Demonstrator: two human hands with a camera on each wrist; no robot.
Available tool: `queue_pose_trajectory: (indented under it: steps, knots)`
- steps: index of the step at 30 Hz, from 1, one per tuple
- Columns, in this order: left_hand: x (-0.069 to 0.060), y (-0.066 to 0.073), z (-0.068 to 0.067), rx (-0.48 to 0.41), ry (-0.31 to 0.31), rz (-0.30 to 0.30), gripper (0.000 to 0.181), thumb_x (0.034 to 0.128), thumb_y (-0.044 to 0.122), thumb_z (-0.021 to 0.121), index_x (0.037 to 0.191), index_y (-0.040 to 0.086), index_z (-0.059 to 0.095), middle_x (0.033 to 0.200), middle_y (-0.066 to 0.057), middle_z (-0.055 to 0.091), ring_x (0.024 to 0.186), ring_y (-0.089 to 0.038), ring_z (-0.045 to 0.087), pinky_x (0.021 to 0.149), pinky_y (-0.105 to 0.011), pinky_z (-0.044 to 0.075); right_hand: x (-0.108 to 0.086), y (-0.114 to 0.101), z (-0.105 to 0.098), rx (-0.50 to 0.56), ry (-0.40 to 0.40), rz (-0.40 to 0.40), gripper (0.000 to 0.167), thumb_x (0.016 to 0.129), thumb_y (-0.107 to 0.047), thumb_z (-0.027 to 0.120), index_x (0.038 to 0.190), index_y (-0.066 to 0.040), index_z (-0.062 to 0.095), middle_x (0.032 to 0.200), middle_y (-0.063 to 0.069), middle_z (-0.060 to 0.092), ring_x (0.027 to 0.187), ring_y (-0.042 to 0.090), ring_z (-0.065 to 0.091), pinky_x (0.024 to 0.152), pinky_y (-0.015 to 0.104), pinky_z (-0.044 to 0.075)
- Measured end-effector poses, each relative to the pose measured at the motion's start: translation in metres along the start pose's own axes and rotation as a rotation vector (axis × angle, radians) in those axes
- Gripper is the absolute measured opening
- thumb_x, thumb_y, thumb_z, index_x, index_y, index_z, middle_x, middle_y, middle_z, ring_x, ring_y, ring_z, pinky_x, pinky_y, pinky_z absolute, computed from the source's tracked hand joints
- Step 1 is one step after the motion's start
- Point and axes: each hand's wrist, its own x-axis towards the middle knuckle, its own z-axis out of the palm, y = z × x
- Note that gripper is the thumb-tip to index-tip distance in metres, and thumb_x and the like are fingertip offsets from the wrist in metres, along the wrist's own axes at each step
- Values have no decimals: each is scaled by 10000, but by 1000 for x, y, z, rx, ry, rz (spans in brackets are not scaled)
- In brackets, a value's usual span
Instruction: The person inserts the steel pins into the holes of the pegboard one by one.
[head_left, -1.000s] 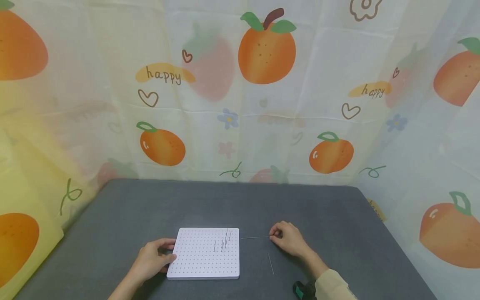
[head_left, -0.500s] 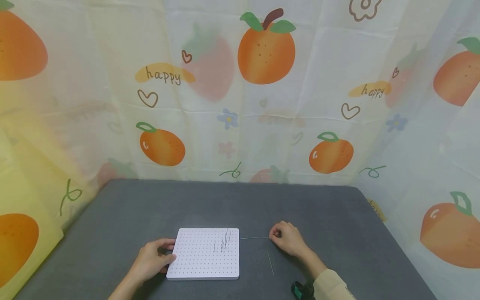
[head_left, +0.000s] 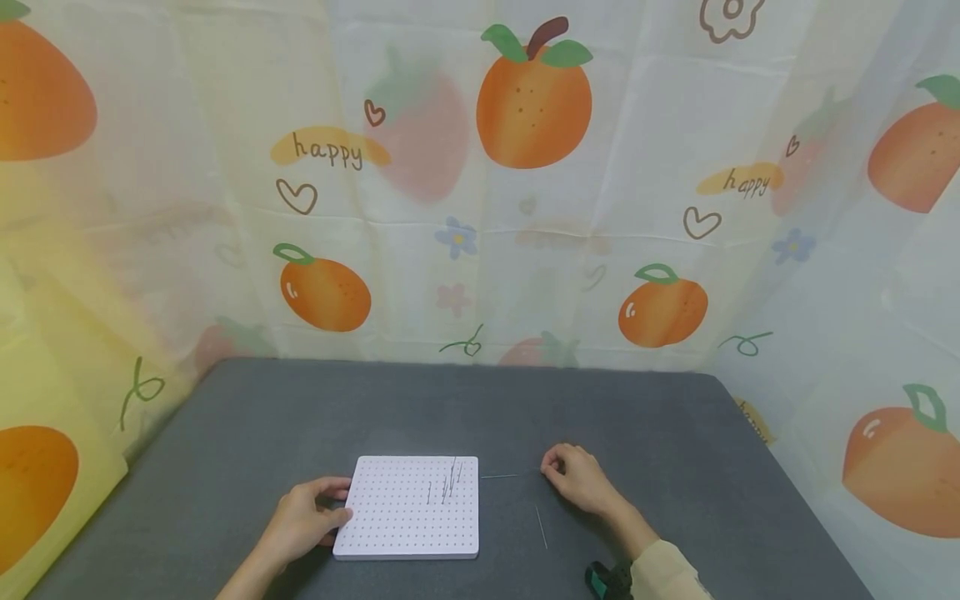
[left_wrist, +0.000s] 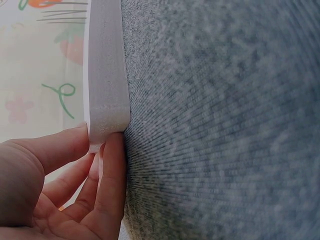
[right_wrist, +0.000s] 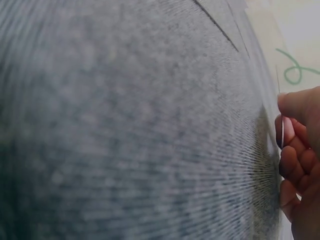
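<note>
A white board with rows of small holes [head_left: 397, 521] lies on the table. Several thin, dark, needle-like sticks [head_left: 444, 486] stand in it, toward its far right. My left hand [head_left: 300, 518] holds the board's left edge; in the left wrist view the thumb lies against its top face and the fingers reach round its side [left_wrist: 107, 75]. To the right of the board my right hand [head_left: 577, 477] pinches another thin needle-like stick [right_wrist: 283, 132] between thumb and fingers. Two more such sticks lie on the table: one [head_left: 499, 476] beside the board's right edge, the other [head_left: 541, 527] closer to me.
A dark grey cloth covers the table [head_left: 300, 408]. Behind and at the sides hangs a fruit-printed curtain [head_left: 517, 250]. A black and green wrist strap [head_left: 606, 581] shows by the right sleeve [head_left: 663, 571].
My right hand has shifted very slightly right, and the stick at its fingertips has parted from the one lying beside the board. The left hand and board look unmoved.
</note>
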Motion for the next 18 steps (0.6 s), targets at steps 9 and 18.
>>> queue_pose_trajectory:
  steps: [9, 18]
  knots:
    - [1, -1, 0, 7, -6, 1, 460, 738, 29, 702, 1175, -34, 570, 1007, -133, 627, 670, -140, 586, 515, -308, 549, 1, -9, -5, 99, -3, 43, 55, 901, -128, 562, 850, -110, 569, 725, -77, 519, 622, 47, 430, 564, 206, 386]
    - [0, -1, 0, 20, -3, -1, 457, 740, 30, 702, 1174, -32, 572, 993, -125, 627, 654, -139, 579, 510, -303, 548, 0, -20, -3, 195, -63, 18, 38, 916, -137, 533, 916, -100, 538, 760, -71, 528, 638, 43, 449, 548, 201, 404]
